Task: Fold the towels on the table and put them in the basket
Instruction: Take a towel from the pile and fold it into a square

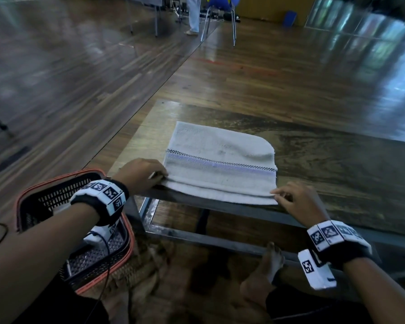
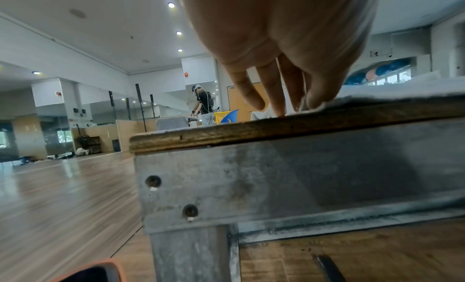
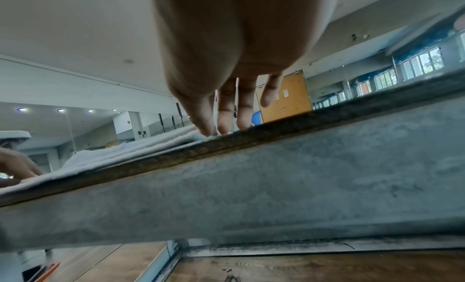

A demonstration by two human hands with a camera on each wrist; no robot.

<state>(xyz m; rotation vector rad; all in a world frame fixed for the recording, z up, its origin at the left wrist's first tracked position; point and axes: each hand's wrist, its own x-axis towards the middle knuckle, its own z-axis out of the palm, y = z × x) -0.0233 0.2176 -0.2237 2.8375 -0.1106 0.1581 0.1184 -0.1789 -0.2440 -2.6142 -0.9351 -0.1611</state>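
Observation:
A pale towel (image 1: 220,160) with a purple stripe and a checkered line lies folded at the near edge of the wooden table (image 1: 337,171). My left hand (image 1: 159,175) pinches its near left corner; the left wrist view shows cloth bunched between thumb and fingers (image 2: 294,107). At the near right corner my right hand (image 1: 276,194) holds the top layer with its fingertips (image 3: 206,130). The towel's layered edge (image 3: 113,157) runs along the table edge (image 3: 276,131). A black basket with an orange rim (image 1: 63,176) stands on the floor below my left forearm.
The table has a grey metal frame (image 2: 276,177) under the board. My bare foot (image 1: 274,258) rests on the lower rail. Far off on the wooden floor stand a blue chair (image 1: 220,5) and a person (image 1: 193,15).

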